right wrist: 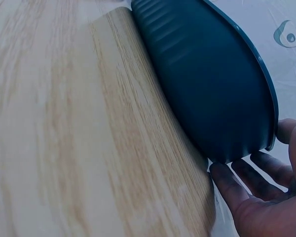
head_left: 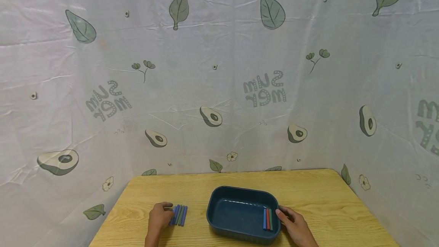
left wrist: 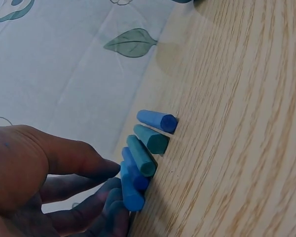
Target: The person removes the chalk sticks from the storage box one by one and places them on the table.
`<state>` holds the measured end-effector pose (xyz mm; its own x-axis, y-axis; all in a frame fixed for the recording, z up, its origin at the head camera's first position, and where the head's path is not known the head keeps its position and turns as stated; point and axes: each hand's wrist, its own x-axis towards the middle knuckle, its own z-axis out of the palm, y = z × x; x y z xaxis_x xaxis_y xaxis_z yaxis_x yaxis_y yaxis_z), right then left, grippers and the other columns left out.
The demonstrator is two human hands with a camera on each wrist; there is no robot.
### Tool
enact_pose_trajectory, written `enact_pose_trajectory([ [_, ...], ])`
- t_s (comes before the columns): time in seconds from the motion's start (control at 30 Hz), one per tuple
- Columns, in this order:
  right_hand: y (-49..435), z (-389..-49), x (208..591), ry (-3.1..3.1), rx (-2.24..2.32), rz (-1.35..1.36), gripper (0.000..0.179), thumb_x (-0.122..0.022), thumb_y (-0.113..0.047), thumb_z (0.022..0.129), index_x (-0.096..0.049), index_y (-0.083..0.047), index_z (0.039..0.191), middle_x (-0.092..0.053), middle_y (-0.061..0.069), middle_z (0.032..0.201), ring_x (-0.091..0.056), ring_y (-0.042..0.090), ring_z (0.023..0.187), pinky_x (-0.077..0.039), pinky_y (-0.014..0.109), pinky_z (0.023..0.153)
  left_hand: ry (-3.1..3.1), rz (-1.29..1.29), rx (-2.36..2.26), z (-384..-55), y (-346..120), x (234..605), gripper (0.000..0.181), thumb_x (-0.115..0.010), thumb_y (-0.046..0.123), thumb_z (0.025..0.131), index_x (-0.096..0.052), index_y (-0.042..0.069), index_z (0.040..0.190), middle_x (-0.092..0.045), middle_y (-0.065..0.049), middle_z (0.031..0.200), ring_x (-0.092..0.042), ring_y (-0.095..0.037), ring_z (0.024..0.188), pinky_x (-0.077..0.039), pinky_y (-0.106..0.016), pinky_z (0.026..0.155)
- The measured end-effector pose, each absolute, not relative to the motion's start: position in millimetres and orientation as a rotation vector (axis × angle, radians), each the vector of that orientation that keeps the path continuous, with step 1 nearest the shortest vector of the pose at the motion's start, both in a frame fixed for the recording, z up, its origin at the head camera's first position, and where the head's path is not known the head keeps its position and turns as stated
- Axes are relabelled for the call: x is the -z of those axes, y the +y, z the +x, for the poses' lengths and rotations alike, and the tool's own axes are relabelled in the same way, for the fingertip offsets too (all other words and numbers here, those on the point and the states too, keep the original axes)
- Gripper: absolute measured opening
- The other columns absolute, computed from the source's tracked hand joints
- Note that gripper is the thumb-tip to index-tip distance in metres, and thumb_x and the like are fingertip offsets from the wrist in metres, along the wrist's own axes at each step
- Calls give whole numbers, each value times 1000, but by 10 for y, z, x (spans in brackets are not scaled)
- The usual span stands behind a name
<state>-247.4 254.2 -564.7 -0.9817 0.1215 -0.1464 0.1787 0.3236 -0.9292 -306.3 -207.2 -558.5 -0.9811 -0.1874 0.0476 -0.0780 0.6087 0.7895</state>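
Note:
Several blue, green and purple crayons (head_left: 180,215) lie side by side on the table. My left hand (head_left: 159,217) is at the left end of this row. Its thumb and bent fingers come right up to the nearest blue crayon (left wrist: 132,190), fingertips along its side and thumb tip by its far end. My right hand (head_left: 294,226) grips the right end of a dark blue container (head_left: 236,232). The thumb is at the rim and the fingers (right wrist: 227,185) press against the outer wall. Inside, a blue, a red and a green crayon (head_left: 271,220) lie together at the right.
The wooden table (head_left: 199,186) bears the crayon row on the left and the container right of centre. A pale curtain (head_left: 192,87) printed with leaves and avocados hangs behind the table and along both sides.

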Motion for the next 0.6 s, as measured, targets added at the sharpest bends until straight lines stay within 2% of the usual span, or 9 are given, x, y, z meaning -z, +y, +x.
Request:
enact_pose_trajectory([
  [0.17, 2533, -2472, 5644, 2507, 1791, 288, 77, -52, -55, 98, -45, 7, 143, -48, 32, 142, -43, 50, 133, -45, 56, 101, -2713, 211, 1301, -3052, -2081, 5576, 39, -65, 0, 73, -69, -10, 110, -74, -19, 93, -71, -31, 85, -55, -38, 67],
  [0.33, 2528, -2465, 5649, 2497, 1803, 289, 77, -53, -54, 98, -45, 8, 143, -47, 33, 142, -43, 50, 133, -45, 55, 102, -2723, 258, 1330, -3048, -2087, 5552, 42, -67, 4, 74, -68, -9, 114, -73, -21, 98, -70, -33, 88, -56, -41, 70],
  [0.47, 2538, -2466, 5664, 2504, 1813, 277, 75, -53, -53, 98, -46, 7, 142, -49, 32, 141, -45, 48, 133, -46, 55, 102, -2694, 270, 1359, -3053, -2079, 5519, 43, -68, 4, 76, -67, -9, 116, -73, -21, 100, -71, -29, 85, -56, -39, 68],
  [0.6, 2545, -2461, 5670, 2508, 1821, 266, 72, -53, -50, 99, -46, 8, 142, -50, 31, 141, -45, 47, 132, -46, 54, 101, -2676, 237, 1355, -3043, -2042, 5463, 40, -68, 6, 80, -67, -8, 117, -73, -21, 101, -71, -32, 88, -58, -42, 72],
])
